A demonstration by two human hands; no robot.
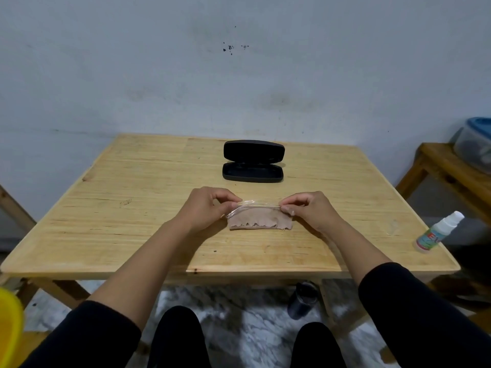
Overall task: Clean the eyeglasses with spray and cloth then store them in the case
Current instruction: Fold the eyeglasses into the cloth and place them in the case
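Clear-framed eyeglasses (253, 203) are held level just above the middle of the wooden table (132, 208). My left hand (206, 208) pinches their left end and my right hand (309, 211) pinches their right end. Directly under the glasses a folded brownish cloth (259, 223) lies flat on the table. The black case (253, 162) stands open behind them, its lid up and its inside dark. A small white spray bottle (437, 233) stands near the table's right front corner, away from both hands.
A wall runs behind the table. To the right stands a wooden side table (449, 168) with a lidded plastic container (475, 144). A dark bottle (303, 301) sits on the floor under the table. A yellow object (9, 328) is at the lower left.
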